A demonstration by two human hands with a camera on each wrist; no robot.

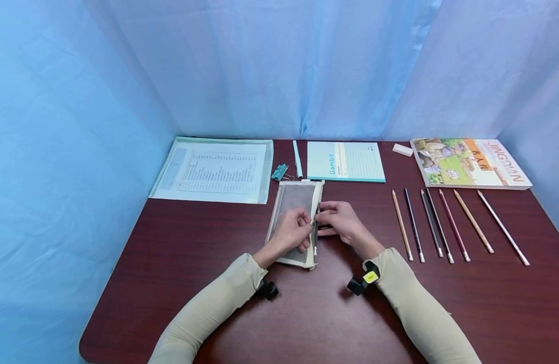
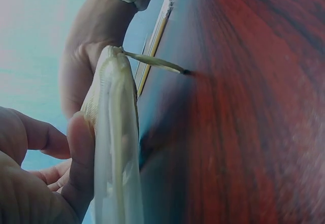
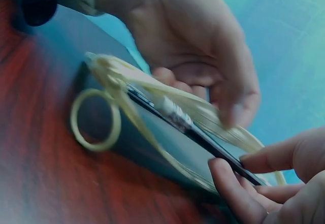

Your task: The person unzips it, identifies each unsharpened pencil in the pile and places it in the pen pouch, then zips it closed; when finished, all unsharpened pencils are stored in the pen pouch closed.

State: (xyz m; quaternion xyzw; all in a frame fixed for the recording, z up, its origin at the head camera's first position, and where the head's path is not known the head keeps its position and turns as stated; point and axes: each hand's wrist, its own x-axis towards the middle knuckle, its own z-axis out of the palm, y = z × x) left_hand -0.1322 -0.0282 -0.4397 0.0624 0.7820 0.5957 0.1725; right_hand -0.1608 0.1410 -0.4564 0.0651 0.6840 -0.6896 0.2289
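A grey mesh pouch [image 1: 292,202] with cream trim lies mid-table. My left hand [image 1: 292,230] rests on it and pinches its right edge; in the left wrist view the thumb [image 2: 81,153] presses the cream trim [image 2: 114,148]. My right hand [image 1: 336,220] is at the same edge. Its fingertips [image 3: 231,186] pinch a dark slim pencil [image 3: 203,142] that lies along the pouch's open mouth [image 3: 167,127]. A cream ring loop [image 3: 94,120] hangs off the pouch's near corner.
Several pencils [image 1: 438,222] lie in a row to the right. At the back are a printed sheet [image 1: 215,169], a teal clip [image 1: 279,172], a white pen [image 1: 297,158], a Gambit notebook [image 1: 345,161], an eraser [image 1: 402,149] and a picture book [image 1: 470,162]. Blue curtains close in the table.
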